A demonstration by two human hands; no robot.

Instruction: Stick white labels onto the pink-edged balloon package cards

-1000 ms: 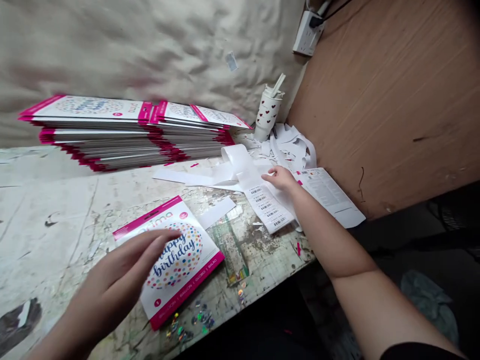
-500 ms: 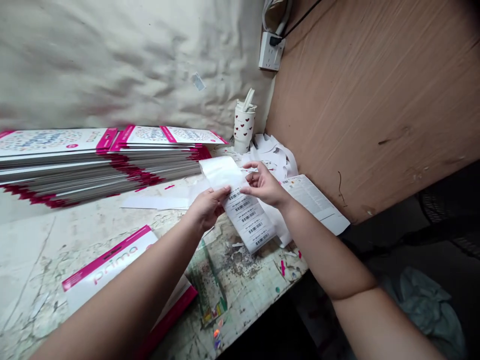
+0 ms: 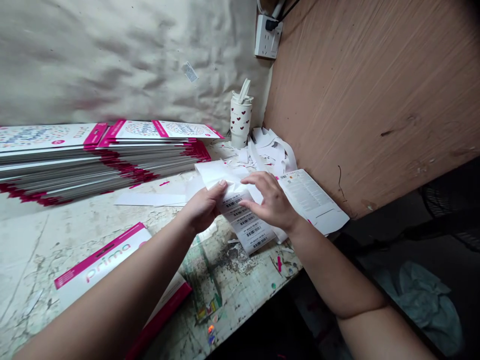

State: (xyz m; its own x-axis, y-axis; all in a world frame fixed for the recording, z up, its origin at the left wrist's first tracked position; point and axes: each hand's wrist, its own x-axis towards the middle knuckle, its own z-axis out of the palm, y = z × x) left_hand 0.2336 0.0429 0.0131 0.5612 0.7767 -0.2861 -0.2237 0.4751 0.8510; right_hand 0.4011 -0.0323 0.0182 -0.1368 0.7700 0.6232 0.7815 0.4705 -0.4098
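L hand (image 3: 202,207) clenched on barcode label strip (image 3: 247,225), over counter (image 3: 75,225); R hand (image 3: 272,202) half open, fingers resting on same strip; heart-print tumbler (image 3: 240,122) w/ white straw (image 3: 244,91) beyond, just beside paper scraps (image 3: 270,150).

The white cup (image 3: 240,125) bears red hearts (small ones), the balloon packet (image 3: 99,265) magenta borders, the label strip (image 3: 247,225) black barcodes.

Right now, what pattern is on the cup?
Red hearts on a white cup, in the head view.
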